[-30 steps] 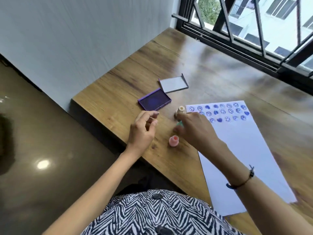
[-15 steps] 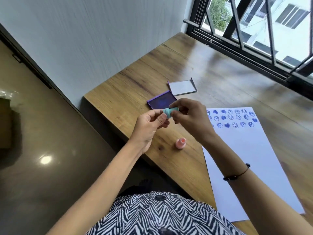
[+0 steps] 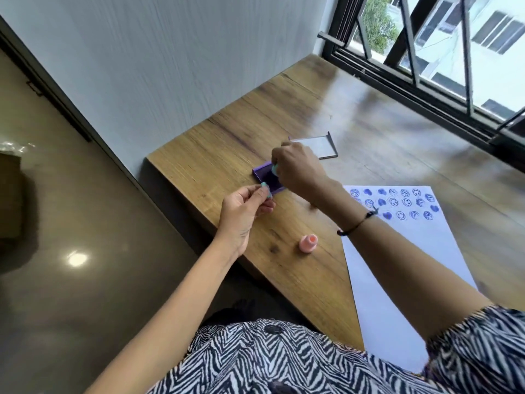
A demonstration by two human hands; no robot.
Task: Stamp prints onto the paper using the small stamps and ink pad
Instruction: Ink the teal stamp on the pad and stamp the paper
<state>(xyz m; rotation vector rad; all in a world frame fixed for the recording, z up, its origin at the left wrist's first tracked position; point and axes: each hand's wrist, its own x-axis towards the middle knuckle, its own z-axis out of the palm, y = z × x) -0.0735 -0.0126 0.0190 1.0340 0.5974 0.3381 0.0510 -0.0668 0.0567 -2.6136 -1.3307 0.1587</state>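
Note:
My right hand [image 3: 298, 169] holds a small teal stamp [image 3: 275, 169] down on the purple ink pad [image 3: 264, 177], which it partly hides. A teal stamp cap [image 3: 67, 186] is pinched in my left hand [image 3: 244, 207], just in front of the pad. A pink stamp [image 3: 308, 243] stands on the wooden table [image 3: 227, 143] nearer to me. The white paper [image 3: 397, 265] lies to the right, with rows of blue smiley and heart prints [image 3: 397, 204] along its far edge.
The ink pad's lid [image 3: 324, 147] lies open behind my right hand. The table's left edge drops to a brown floor [image 3: 71, 223]. A grey wall runs along the far left, and a barred window [image 3: 440, 52] at the far right.
My hands pulled the cap off the teal stamp. My right hand then moved forward and put the stamp on the ink pad, while my left hand kept the cap.

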